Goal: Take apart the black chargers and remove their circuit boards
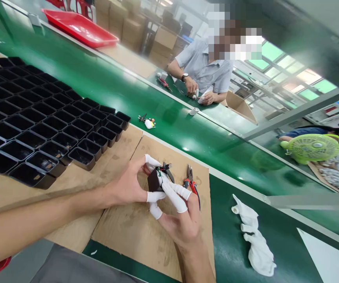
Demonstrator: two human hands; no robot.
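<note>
My left hand (128, 182) grips a small black plastic box (154, 181) between thumb and fingers, above the cardboard sheet. White finger cots cover the fingertips of both hands. From the right, my right hand (184, 214) closes on the same box, its fingers pressed at the open side. A whitish part with a green bit and a black cable (167, 169) shows at that opening; my fingers hide much of it. Just beyond my right hand lie red-handled pliers (189, 181) on the cardboard (122, 232).
Rows of black plastic boxes (82, 156) cover the left side. White gloves (258, 239) lie at right. A small pile of parts (148, 122) sits on the green bench (169, 135). Across it are a red tray (81, 27), a co-worker (207, 67) and a green fan (314, 147).
</note>
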